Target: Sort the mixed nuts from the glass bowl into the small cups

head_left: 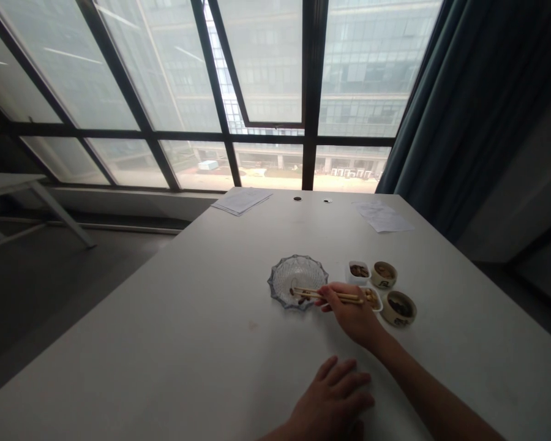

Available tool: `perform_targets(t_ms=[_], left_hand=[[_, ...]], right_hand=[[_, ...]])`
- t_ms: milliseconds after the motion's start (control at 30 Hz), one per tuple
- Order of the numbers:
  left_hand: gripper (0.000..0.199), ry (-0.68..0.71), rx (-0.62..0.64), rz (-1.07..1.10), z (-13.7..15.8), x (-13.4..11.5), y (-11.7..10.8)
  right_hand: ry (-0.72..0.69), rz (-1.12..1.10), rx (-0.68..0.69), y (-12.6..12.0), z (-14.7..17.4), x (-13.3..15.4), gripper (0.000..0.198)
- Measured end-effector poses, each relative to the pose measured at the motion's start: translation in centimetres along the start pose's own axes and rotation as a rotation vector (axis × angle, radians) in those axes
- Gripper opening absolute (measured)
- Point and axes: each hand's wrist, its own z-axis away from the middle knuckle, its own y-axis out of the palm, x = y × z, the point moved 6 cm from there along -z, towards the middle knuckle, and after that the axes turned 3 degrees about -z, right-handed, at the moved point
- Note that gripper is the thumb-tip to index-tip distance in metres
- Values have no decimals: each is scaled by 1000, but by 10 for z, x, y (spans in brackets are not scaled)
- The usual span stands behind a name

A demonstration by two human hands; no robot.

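Note:
My right hand (pixel 351 311) grips a pair of light wooden chopsticks (pixel 308 293). Their tips reach over a clear glass bowl with a scalloped rim (pixel 275 295). A small dark piece (pixel 292 292) is at the tips; whether it is pinched between them I cannot tell. Another few dark bits (pixel 304 300) lie in the bowl, just below the chopsticks. Partly behind my right hand is a white square dish of yellowish pieces (pixel 371 298). My left hand (pixel 333 395) rests near the front of the table with its fingers stretched out, holding nothing.
Beside the bowl stand a white square dish of brown pieces (pixel 359 271) and two round beige pots, one farther back (pixel 384 275) and one nearer (pixel 399 307). Paper sheets (pixel 241 201) and more sheets (pixel 383 216) lie at the white table's (pixel 202 318) far end, below the windows.

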Motion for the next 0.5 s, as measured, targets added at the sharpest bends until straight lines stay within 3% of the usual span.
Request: perform_targets(t_ms=[267,500], left_hand=[[29,12,9,-49,-1,-1,0],[29,14,6,-29,0,0,1]], right_hand=[[49,-78,-67,1,-1,-6,51],[1,14,-70,5,1,-14,51]])
